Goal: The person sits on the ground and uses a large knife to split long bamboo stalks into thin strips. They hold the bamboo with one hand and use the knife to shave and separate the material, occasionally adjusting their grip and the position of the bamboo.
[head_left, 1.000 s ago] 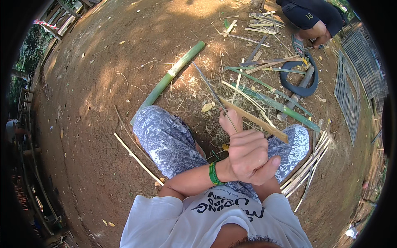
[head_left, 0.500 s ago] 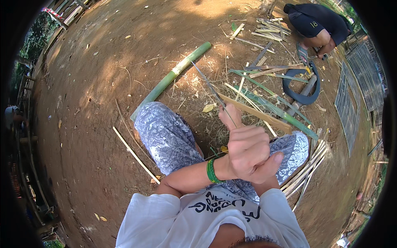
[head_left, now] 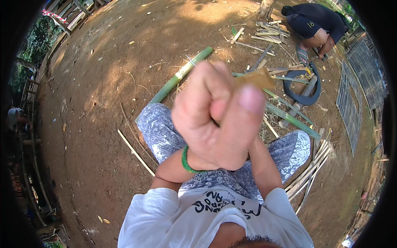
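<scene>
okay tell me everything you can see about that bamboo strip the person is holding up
The bamboo strip is a thin, flat, tan sliver. Only its near end shows, blurred because it is raised close to the camera, jutting up and to the right out of the clasped hands. The left hand and right hand close around it; the right thumb lies just beneath it. The rest is hidden inside the fists.

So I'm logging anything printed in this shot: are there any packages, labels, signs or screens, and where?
No packages, signs or screens.
White T-shirt, bottom centre, on the person: curved band of dark print across the chest.
Dark top, top right, on the other person crouching: small pale mark on the back.
Barrier tape, top left along the wooden fence: red and white stripes.
</scene>
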Demonstrator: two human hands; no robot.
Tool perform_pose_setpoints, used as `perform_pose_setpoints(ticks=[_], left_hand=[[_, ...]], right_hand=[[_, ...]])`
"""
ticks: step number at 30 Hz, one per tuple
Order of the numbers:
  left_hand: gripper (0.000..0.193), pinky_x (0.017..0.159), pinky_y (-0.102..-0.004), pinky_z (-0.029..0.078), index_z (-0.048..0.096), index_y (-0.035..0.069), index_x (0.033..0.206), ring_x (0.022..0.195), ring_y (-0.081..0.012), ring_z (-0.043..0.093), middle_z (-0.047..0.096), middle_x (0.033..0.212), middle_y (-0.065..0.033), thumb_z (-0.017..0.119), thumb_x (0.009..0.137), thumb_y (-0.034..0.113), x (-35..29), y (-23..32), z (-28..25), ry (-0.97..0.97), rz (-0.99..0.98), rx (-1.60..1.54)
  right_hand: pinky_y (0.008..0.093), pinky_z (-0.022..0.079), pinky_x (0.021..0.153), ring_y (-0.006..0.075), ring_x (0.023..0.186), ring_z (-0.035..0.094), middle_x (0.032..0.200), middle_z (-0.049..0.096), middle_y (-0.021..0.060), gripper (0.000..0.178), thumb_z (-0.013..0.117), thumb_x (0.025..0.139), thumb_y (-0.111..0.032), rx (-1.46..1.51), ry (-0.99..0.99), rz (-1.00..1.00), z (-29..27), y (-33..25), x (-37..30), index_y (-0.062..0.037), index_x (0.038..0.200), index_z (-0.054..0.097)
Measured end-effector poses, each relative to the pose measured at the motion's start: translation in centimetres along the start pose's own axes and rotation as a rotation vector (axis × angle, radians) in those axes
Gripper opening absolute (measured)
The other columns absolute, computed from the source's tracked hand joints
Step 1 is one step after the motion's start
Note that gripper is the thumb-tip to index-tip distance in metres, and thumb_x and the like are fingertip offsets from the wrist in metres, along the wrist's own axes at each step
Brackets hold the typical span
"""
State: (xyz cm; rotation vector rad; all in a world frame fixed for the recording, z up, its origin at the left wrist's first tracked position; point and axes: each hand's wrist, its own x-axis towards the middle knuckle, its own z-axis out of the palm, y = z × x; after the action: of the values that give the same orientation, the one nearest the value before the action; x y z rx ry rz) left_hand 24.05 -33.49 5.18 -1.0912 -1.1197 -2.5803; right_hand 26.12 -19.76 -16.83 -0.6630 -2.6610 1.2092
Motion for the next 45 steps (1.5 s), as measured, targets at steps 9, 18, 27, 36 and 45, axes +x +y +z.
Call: perform_pose_setpoints(ticks=[9, 18, 27, 36, 45], left_hand=[[0.050, 0.048, -0.0273, 0.017, 0.034, 0.015, 0.070, 0.053, -0.0091, 0.021, 0.029, 0.060, 0.0026, 0.032, 0.102, 0.054, 9.7, -3.5, -1.5, 0.124, -0.130, 0.060], [0.052, 0.042, -0.0251, 0.010, 0.026, 0.022, 0.065, 0.045, -0.0048, 0.014, 0.020, 0.056, 0.0101, 0.050, 0.101, 0.050, 12.7, -5.0, -0.6, 0.165, -0.273, -0.228], [0.048, 0.044, -0.0242, 0.014, 0.029, 0.021, 0.066, 0.048, -0.0038, 0.020, 0.024, 0.059, 0.0092, 0.050, 0.103, 0.043, 11.7, -5.2, -1.6, 0.149, -0.234, -0.114], [0.046, 0.045, -0.0241, 0.015, 0.032, 0.019, 0.067, 0.050, -0.0038, 0.021, 0.024, 0.061, 0.0086, 0.050, 0.104, 0.039, 11.5, -5.2, 0.5, 0.098, -0.234, -0.101], [0.043, 0.045, -0.0236, 0.015, 0.032, 0.018, 0.070, 0.051, -0.0030, 0.019, 0.025, 0.063, 0.0089, 0.046, 0.106, 0.036, 10.9, -5.2, 0.6, 0.123, -0.201, -0.188]], right_hand=[[0.0427, 0.049, 0.065, 0.0291, 0.067, 0.063, 0.070, 0.062, 0.0157, 0.058, 0.064, 0.092, -0.054, -0.039, -0.021, 0.152, -1.2, -3.5, -2.8, 0.0027, 0.084, 0.062], [0.0291, 0.039, 0.042, 0.0123, 0.043, 0.048, 0.059, 0.053, 0.0051, 0.053, 0.053, 0.101, -0.051, 0.646, -0.219, 0.414, -1.9, -1.7, -0.4, -0.0052, 0.074, 0.052], [0.0443, 0.047, 0.062, 0.0272, 0.060, 0.059, 0.062, 0.058, 0.0120, 0.056, 0.055, 0.098, -0.051, 0.074, 0.021, 0.215, -0.9, -5.8, -2.6, 0.0005, 0.078, 0.059], [0.0374, 0.043, 0.052, 0.0193, 0.050, 0.052, 0.058, 0.054, 0.0077, 0.055, 0.057, 0.099, -0.049, 0.129, 0.019, 0.227, -2.5, -2.9, -2.2, 0.0012, 0.076, 0.058], [0.0499, 0.052, 0.075, 0.0422, 0.078, 0.068, 0.074, 0.066, 0.0224, 0.056, 0.058, 0.095, -0.051, 0.168, 0.066, 0.172, -3.5, -7.6, -3.1, 0.0043, 0.092, 0.064]])
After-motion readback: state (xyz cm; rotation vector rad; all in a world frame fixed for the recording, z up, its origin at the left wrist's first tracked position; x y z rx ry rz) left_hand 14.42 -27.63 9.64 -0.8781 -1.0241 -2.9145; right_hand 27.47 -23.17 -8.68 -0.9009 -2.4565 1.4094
